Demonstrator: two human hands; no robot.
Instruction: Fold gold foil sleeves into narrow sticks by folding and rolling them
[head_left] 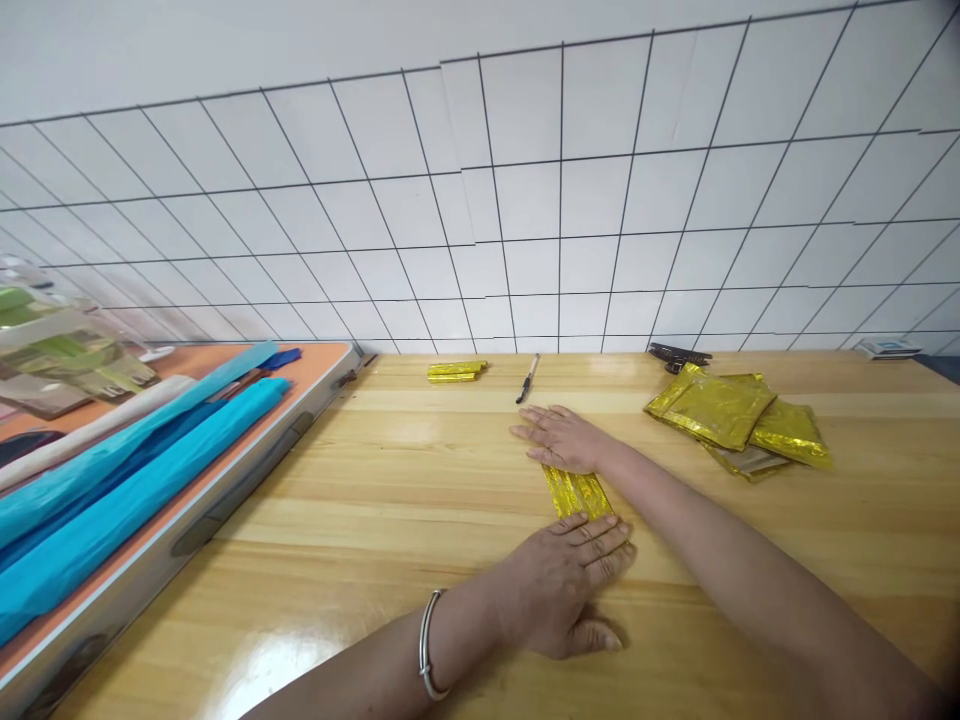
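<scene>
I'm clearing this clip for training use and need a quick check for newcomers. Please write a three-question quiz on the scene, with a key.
1. On which wrist is the silver bracelet?

2. True or false: the black clip-like item lies nearer the tiled wall than the pile of gold packets does.

3. What lies partly under both the left grip and the right grip?
a) the pen
b) the blue roll
c) the gold piece

Key: 1. Left. 2. True. 3. c.
</scene>
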